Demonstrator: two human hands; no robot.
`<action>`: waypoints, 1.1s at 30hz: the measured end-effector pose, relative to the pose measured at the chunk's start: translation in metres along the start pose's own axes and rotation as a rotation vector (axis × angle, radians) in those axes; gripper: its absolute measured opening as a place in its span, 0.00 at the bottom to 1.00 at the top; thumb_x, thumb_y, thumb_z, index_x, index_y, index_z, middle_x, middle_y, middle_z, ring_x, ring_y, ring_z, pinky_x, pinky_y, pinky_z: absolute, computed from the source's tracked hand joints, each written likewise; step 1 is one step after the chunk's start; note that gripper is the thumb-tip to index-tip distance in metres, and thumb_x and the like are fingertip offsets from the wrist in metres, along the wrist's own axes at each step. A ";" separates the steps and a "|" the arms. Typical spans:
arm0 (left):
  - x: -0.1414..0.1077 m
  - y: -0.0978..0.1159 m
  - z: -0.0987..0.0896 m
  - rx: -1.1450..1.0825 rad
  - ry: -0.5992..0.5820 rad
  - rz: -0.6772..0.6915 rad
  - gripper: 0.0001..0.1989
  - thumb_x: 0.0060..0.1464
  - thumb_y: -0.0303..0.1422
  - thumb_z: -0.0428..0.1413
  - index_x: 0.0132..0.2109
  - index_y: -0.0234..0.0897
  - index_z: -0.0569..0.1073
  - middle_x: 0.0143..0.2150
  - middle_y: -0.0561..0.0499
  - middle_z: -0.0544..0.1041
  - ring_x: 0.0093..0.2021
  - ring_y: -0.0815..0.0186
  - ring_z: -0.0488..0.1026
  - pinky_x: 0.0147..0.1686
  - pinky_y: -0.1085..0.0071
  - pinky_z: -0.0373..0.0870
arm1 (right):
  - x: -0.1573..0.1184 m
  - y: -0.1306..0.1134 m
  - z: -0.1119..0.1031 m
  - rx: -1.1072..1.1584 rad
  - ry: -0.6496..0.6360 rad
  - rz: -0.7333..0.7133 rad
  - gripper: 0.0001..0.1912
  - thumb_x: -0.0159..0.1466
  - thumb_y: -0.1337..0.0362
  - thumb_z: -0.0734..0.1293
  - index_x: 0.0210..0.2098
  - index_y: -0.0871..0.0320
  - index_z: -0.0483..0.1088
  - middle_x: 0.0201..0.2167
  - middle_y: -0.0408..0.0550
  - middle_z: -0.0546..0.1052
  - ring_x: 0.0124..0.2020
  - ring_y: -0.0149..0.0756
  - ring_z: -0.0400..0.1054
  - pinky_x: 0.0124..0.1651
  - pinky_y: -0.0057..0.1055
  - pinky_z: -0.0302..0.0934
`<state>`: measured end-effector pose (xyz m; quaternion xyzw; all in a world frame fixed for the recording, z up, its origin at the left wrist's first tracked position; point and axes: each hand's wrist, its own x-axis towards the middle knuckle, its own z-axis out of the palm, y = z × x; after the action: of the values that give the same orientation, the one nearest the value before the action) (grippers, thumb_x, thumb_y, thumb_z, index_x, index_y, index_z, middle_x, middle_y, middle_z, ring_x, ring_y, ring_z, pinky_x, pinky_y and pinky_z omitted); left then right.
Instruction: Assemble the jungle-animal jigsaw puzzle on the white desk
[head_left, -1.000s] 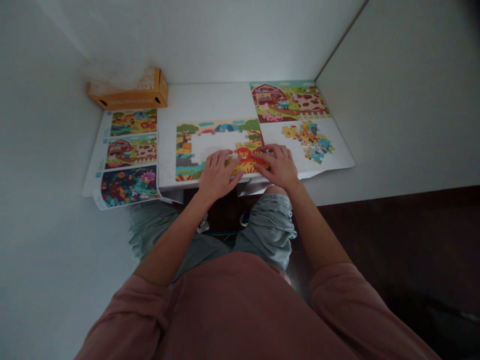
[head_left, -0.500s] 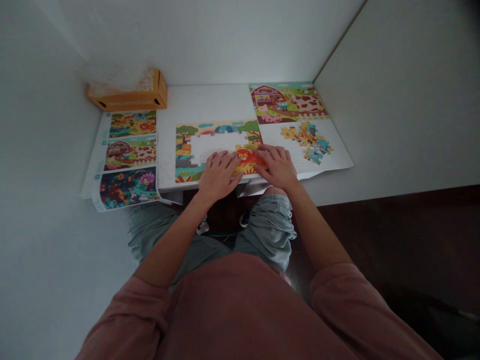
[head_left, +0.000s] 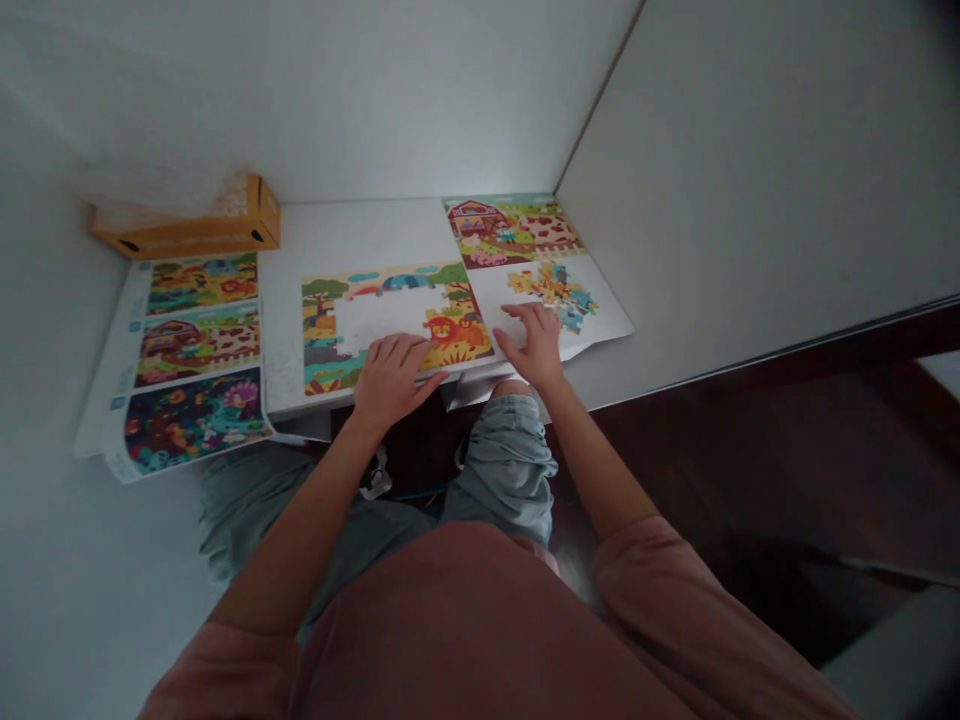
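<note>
A partly assembled jigsaw puzzle [head_left: 322, 290] lies on the white table, its frame of trees and animals around a bare white middle. Two orange lions show at its lower right. My left hand [head_left: 394, 375] rests on the puzzle's front edge, fingers spread, holding nothing. To the right of the puzzle, my right hand [head_left: 534, 343] hovers or rests over white paper with its fingers apart and nothing in them. Just beyond its fingertips is a pile of loose puzzle pieces [head_left: 559, 290], yellow and blue.
Behind the loose pieces lies a farm picture [head_left: 514, 230]. At the left, a sheet with three printed pictures [head_left: 199, 340] overhangs the table's front edge. An orange box [head_left: 202, 232] with clear plastic stands at the back left against the wall.
My right hand has left the lion part of the puzzle and moved right, towards the loose pieces. My left hand stays at the front edge. The whole view has shifted.
</note>
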<state>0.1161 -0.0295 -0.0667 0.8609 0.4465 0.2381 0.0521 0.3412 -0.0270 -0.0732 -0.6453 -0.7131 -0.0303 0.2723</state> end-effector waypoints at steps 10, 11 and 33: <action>-0.011 -0.009 0.004 -0.088 0.068 0.068 0.13 0.43 0.36 0.49 0.39 0.42 0.63 0.37 0.48 0.64 0.40 0.61 0.60 0.41 0.61 0.55 | -0.045 0.079 -0.035 -0.197 -0.008 0.102 0.24 0.50 0.56 0.60 0.47 0.46 0.53 0.45 0.45 0.56 0.44 0.43 0.49 0.42 0.42 0.45; -0.014 -0.010 0.002 -0.095 0.072 0.061 0.13 0.43 0.36 0.49 0.39 0.42 0.63 0.37 0.48 0.65 0.40 0.61 0.60 0.41 0.61 0.55 | -0.047 0.082 -0.036 -0.204 -0.015 0.097 0.22 0.51 0.58 0.60 0.46 0.45 0.54 0.44 0.45 0.57 0.43 0.43 0.50 0.42 0.42 0.46; -0.026 -0.109 -0.049 -0.154 0.145 -0.375 0.12 0.46 0.38 0.45 0.39 0.41 0.63 0.33 0.50 0.64 0.31 0.66 0.62 0.31 0.67 0.59 | 0.049 -0.017 0.032 0.695 -0.073 0.157 0.15 0.53 0.60 0.57 0.41 0.50 0.55 0.41 0.41 0.62 0.33 0.29 0.56 0.35 0.32 0.53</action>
<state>0.0002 0.0085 -0.0660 0.7369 0.5818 0.3192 0.1288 0.3131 0.0274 -0.0738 -0.5677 -0.6382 0.2581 0.4514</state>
